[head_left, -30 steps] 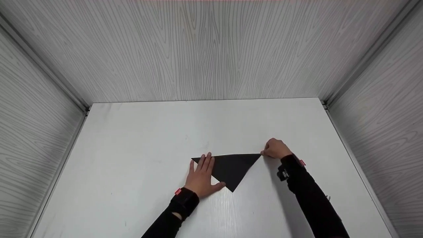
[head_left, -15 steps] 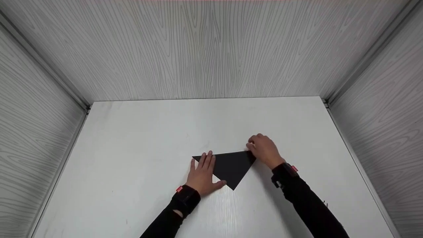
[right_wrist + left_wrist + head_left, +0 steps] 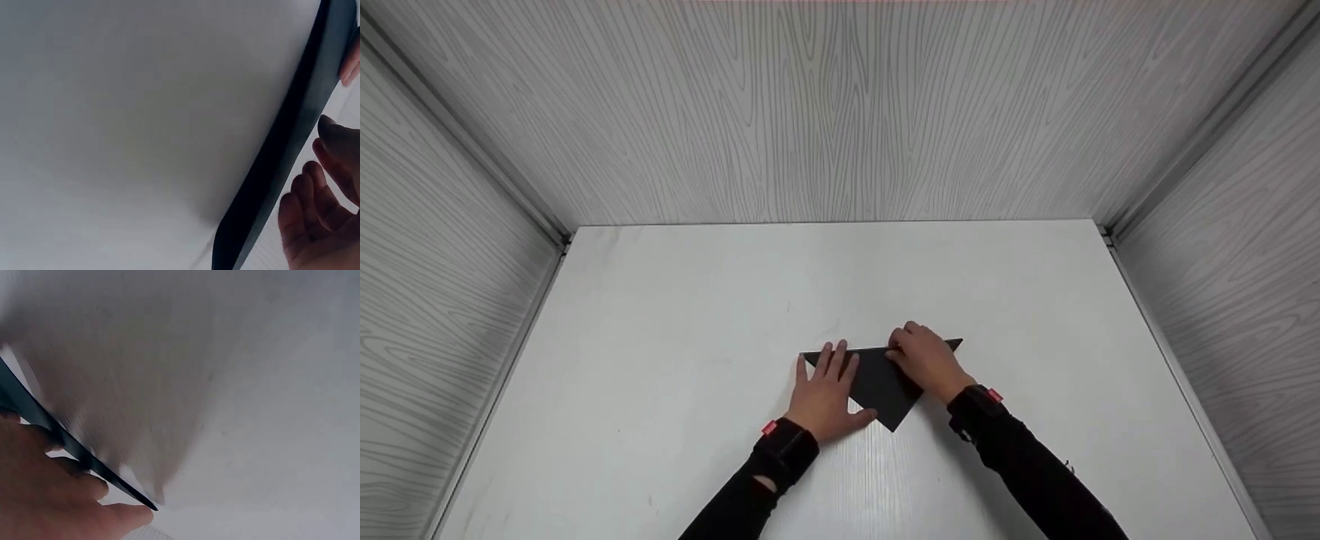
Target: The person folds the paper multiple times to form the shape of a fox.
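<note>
A black sheet of paper [image 3: 879, 386], folded to a triangle, lies on the white table with its long edge at the far side and one corner toward me. My left hand [image 3: 823, 401] rests spread over its left part, fingertips around the long edge and thumb by the near corner. Over the right half, my right hand [image 3: 930, 365] touches the paper near the middle of that edge, its fingers loosely bent. The right wrist view has the long dark fold of the paper [image 3: 275, 152] beside those bent fingers [image 3: 304, 197], with a gap between thumb and fingers.
The white tabletop [image 3: 675, 322] surrounds the paper. Grey wood-grain panels stand at the back [image 3: 840, 112], on the left [image 3: 442, 270] and on the right [image 3: 1237, 270]. Both wrists wear black bands over dark sleeves.
My right hand has let go of the paper's right corner and moved left along the long edge toward its middle. The right corner now shows beyond it. My left hand stays on the paper.
</note>
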### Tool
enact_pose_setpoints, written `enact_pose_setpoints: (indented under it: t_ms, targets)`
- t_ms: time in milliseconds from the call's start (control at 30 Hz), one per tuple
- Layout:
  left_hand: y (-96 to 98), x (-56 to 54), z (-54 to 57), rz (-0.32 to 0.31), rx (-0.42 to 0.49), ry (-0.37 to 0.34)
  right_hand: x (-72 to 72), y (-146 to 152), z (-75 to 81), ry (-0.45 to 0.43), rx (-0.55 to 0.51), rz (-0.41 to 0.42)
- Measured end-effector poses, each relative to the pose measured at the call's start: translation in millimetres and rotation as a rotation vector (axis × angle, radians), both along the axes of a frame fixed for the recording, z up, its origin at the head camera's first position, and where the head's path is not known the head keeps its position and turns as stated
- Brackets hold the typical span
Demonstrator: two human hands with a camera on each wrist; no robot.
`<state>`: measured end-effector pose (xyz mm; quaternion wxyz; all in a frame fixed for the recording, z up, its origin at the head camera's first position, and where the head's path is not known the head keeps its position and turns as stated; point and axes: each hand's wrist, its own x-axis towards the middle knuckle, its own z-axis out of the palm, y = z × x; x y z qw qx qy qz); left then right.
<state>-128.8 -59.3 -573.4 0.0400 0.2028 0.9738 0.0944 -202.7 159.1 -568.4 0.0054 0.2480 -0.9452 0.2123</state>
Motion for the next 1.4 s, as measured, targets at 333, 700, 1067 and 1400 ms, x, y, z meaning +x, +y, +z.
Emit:
enact_pose_setpoints:
  t_ms: [333,700,1067,1400]
  targets:
    - [13.3,-9.7,-2.4,-0.025,0.02,0.008,-8.3,-20.5,7.5,-0.204,0.027,-0.172]
    - [25.8,-17.2,-12.9,0.01,-0.031,0.09,-15.5,-24.0,15.8,-0.284,0.024,-0.223]
    - [-5.9,-15.7,-16.5,0.048,0.02,0.067,-19.3,-21.9,17.0,-0.336,0.005,-0.23]
    - [-52.7,-11.9,-15.7,0.133,0.038,0.009,-19.0,-19.5,17.3,-0.346,-0.003,-0.226]
